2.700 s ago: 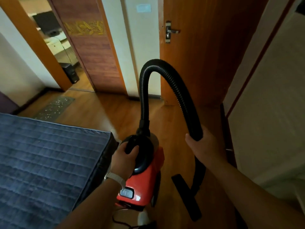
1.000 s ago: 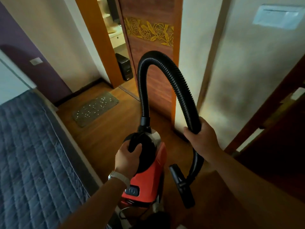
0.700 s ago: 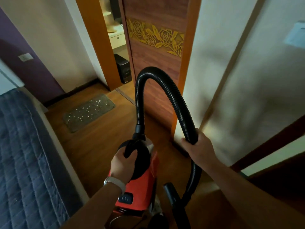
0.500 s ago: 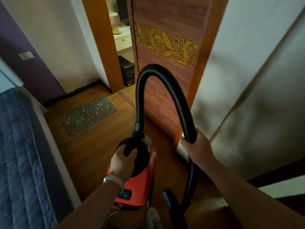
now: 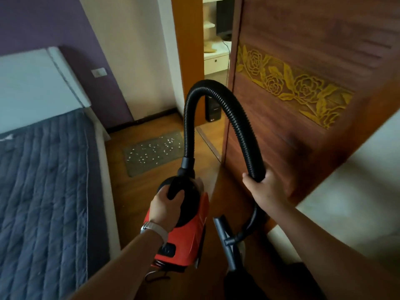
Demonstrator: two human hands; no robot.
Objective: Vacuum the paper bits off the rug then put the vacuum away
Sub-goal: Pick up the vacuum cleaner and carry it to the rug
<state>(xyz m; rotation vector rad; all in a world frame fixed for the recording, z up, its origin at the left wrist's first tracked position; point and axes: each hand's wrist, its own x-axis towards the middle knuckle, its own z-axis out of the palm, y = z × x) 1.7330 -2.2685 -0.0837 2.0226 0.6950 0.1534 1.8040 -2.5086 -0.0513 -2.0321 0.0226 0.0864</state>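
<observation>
I carry a red canister vacuum (image 5: 190,239) above the wooden floor. My left hand (image 5: 165,205) is closed around its black top handle. Its black ribbed hose (image 5: 218,89) arches up and over to my right hand (image 5: 265,187), which grips the hose. Below that hand the black floor nozzle (image 5: 224,237) hangs free. A grey rug (image 5: 154,152) lies ahead on the floor, in front of the doorway, sprinkled with several white paper bits (image 5: 151,148).
A bed with a blue quilted cover (image 5: 43,191) fills the left side. A brown wooden door with a gold rose carving (image 5: 292,87) stands open on the right. Beyond the doorway is a dark computer tower (image 5: 213,109). A strip of wooden floor (image 5: 134,191) runs between bed and door.
I have walked forward along the bed with the vacuum; the rug and the carved door are nearer. Both hands keep the same grips.
</observation>
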